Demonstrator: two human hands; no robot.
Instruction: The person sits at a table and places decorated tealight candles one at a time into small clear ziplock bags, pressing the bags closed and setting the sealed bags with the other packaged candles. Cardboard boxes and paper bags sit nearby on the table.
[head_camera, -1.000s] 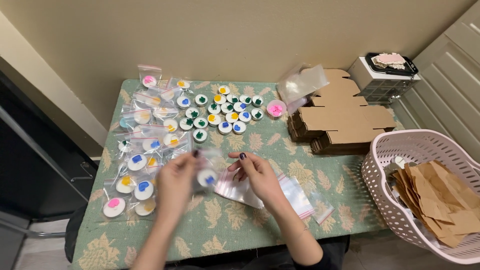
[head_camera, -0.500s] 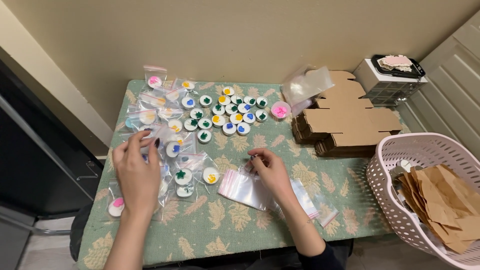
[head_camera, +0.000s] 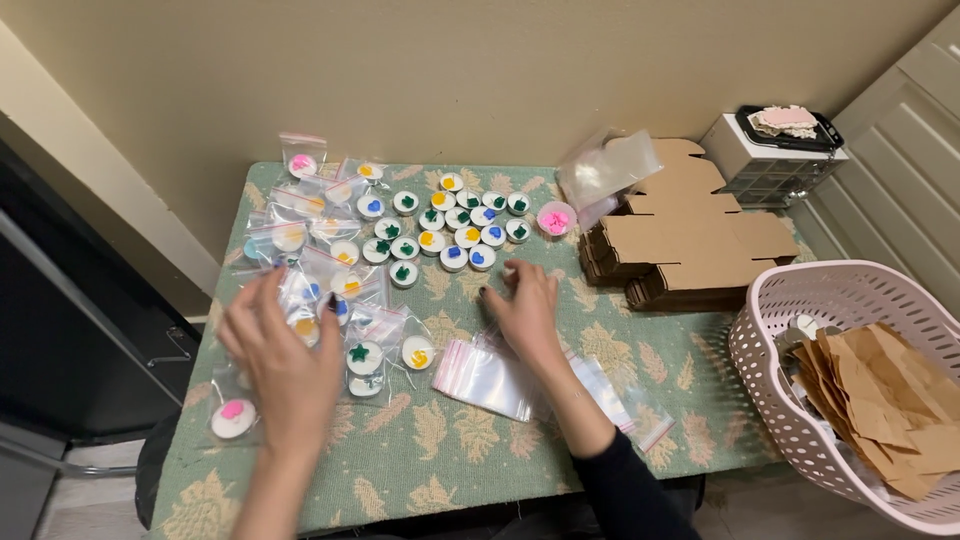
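clear zip bags lie just below the right hand, which pinches a small white candle. left hand, left of the bags, rests flat and unclenched on bagged candles.

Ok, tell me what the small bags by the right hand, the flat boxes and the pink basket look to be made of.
Small bags: thin clear plastic film, glossy, see-through.
Flat boxes: brown cardboard, matte, with cut flaps.
Pink basket: likely moulded plastic, smooth, evenly perforated wall.

Left hand over bagged candles, right hand on zip bags
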